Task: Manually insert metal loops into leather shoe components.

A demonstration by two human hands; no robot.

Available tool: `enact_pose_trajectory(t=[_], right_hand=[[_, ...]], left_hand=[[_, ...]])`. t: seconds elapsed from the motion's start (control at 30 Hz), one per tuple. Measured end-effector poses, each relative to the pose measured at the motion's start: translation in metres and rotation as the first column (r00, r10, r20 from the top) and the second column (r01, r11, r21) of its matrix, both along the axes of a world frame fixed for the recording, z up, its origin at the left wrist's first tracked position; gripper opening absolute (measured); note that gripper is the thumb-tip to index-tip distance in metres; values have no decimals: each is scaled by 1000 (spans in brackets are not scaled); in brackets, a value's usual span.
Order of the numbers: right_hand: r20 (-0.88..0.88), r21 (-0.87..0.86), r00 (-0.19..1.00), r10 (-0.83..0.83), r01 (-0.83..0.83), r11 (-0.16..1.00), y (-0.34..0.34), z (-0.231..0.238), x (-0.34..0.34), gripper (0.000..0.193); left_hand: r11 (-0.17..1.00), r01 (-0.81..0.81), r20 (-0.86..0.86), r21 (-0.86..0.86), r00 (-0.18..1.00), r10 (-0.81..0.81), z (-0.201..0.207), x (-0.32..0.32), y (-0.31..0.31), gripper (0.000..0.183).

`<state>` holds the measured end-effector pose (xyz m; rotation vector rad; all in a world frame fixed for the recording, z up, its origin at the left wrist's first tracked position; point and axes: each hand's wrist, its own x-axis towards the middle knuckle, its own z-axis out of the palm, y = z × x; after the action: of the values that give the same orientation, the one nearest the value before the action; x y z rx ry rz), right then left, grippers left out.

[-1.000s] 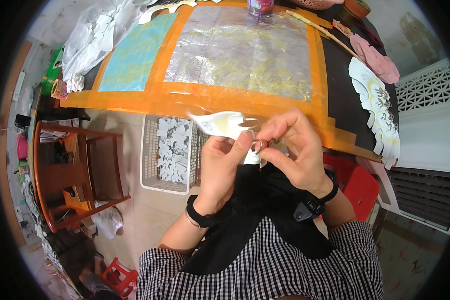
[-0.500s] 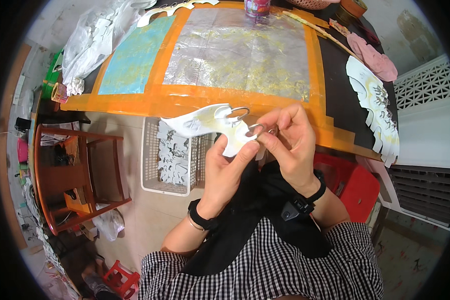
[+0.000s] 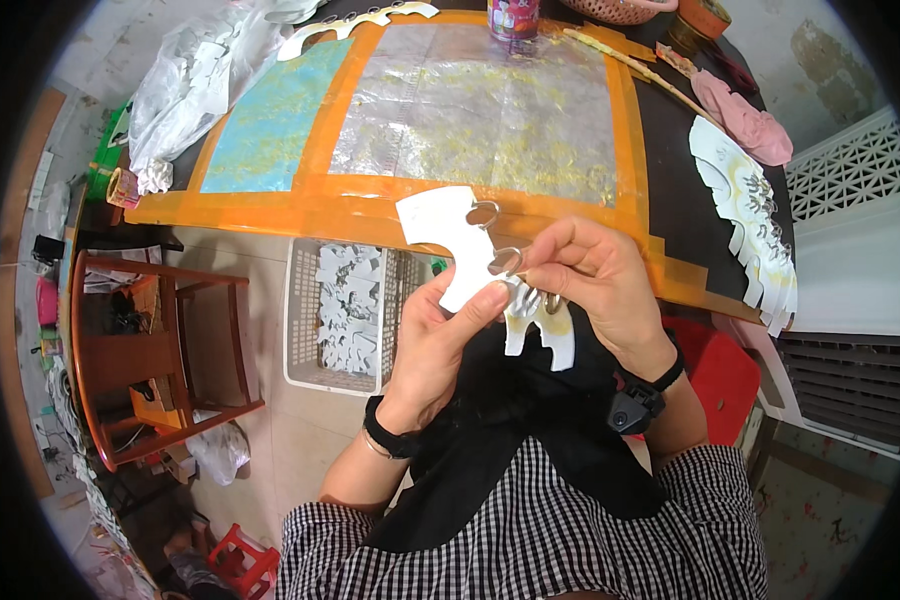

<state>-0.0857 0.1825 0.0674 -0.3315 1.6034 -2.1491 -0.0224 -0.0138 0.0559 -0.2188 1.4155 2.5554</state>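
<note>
A white, scalloped strip [image 3: 440,222] with yellowish smears is in front of me, above the near edge of the table. My left hand [image 3: 432,345] is closed on it, thumb on top near the strip's middle. Metal rings [image 3: 483,214] stand along its notched edge. With thumb and forefinger pinched together, my right hand [image 3: 602,285] grips the strip's edge beside a ring [image 3: 507,261]; the fingers partly hide that spot. The strip's lower end [image 3: 552,338], stained yellow, bends down below my right hand, where another ring hangs.
Orange tape frames a plastic-covered table [image 3: 470,120]. More ringed white strips [image 3: 725,185] overlap at the right, and one [image 3: 355,22] lies at the far edge. Below stands a basket [image 3: 295,340] of white pieces. A wooden chair [image 3: 125,350] is left, a red seat [image 3: 715,385] right.
The strip has turned: its far end swung up and shows a plainer white face, while the lower end now hangs in sight. My right hand moved slightly right and nearer.
</note>
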Motion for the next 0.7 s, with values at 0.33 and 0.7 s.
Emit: enact_pose_trajectory(t=[0.33, 0.7], right_hand=[[172, -263, 972, 158, -109, 959, 11, 11, -7, 26], [-208, 9, 973, -102, 106, 994, -15, -2, 10, 28]], left_hand=[[998, -31, -10, -53, 999, 31, 4, -3, 1, 35], [1000, -19, -76, 6, 997, 20, -8, 1, -4, 33]])
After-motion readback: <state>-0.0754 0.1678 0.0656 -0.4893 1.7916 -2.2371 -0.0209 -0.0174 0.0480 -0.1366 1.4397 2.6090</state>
